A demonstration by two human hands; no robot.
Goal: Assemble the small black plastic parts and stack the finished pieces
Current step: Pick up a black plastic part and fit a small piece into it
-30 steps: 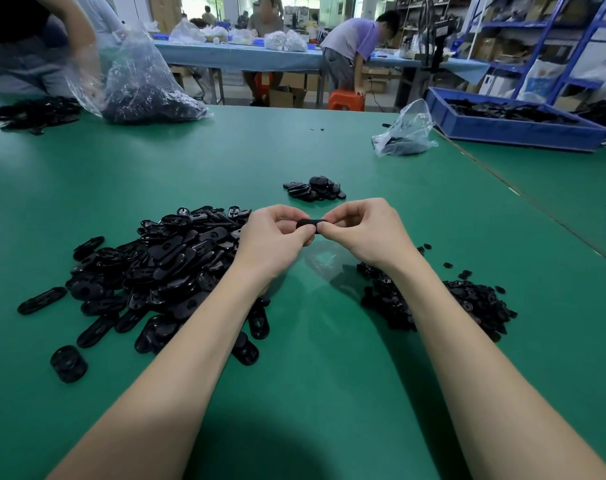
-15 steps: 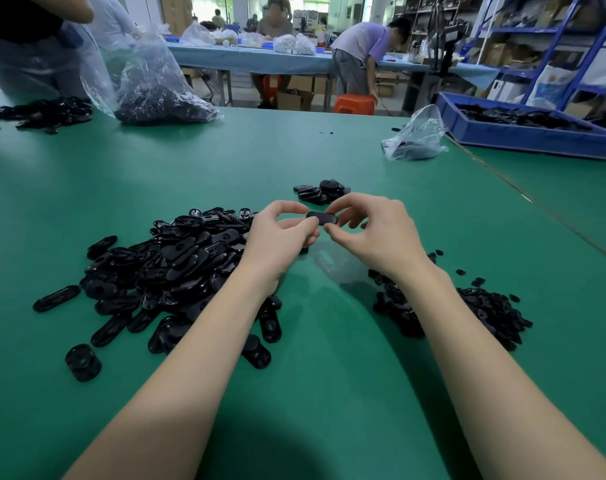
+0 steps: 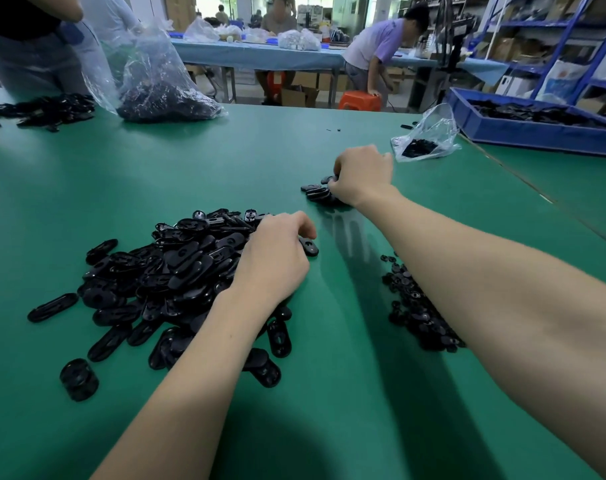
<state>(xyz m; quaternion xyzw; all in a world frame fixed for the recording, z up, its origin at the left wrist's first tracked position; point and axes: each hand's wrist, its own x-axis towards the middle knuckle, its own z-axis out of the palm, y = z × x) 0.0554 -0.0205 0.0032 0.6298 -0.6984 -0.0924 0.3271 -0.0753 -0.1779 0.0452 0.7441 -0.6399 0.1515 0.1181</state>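
Two hands among black plastic parts on a green table (image 3: 329, 393).

Head view: right hand (image 3: 362, 176) curls over the small finished stack (image 3: 317, 192), its fingertips hidden, grip unclear. Left hand (image 3: 277, 259), fingers bent, rests on the heap of glossy oblong parts (image 3: 163, 271); small round pieces (image 3: 417, 306) lie partly behind the right forearm.

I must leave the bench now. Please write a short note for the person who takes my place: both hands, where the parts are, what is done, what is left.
Left hand: on the right edge of the big pile of oval black parts, fingers curled down; grip not visible.
Right hand: at the small stack of finished pieces, fingers hidden.
Small round parts: pile beneath the right forearm.
Done: only a few pieces stacked.
Left: most of both piles.
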